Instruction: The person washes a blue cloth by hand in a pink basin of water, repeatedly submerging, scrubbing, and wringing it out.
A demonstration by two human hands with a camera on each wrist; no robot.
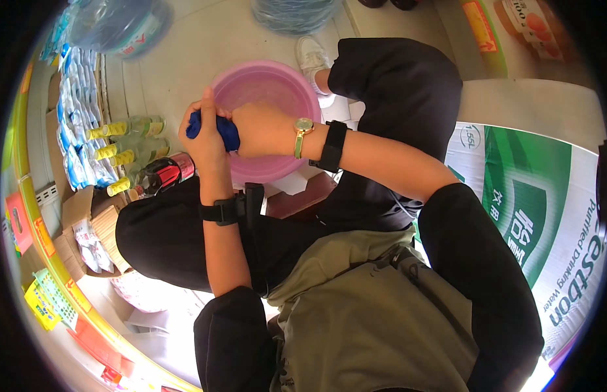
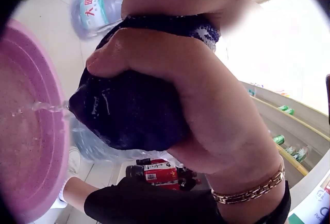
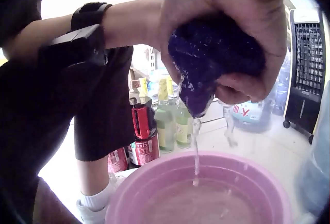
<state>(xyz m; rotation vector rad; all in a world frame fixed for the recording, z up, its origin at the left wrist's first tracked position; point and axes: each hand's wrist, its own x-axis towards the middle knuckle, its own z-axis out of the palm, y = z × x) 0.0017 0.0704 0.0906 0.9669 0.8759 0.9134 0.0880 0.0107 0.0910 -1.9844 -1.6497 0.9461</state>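
A wet dark blue cloth (image 2: 131, 108) is bunched up and gripped by both hands over a pink basin (image 1: 310, 108). My left hand (image 1: 207, 137) clutches one end, its fingers wrapped around the cloth. On the other end, my right hand (image 1: 264, 129), with a gold watch (image 1: 303, 126) at the wrist, grips tightly. Water (image 3: 196, 152) streams off the cloth's lower tip into the basin in the right wrist view. Cloudy water with a pinkish look stands in the basin. Much of the cloth is hidden inside the fingers.
Green-tinted glass bottles (image 3: 164, 123) and a dark bottle with a red label (image 1: 169, 171) stand left of the basin. Large water jugs (image 1: 120, 26) sit beyond it on the tiled floor. A white shoe (image 1: 311, 55) is near the rim. Green-and-white water packaging (image 1: 532, 189) lies at right.
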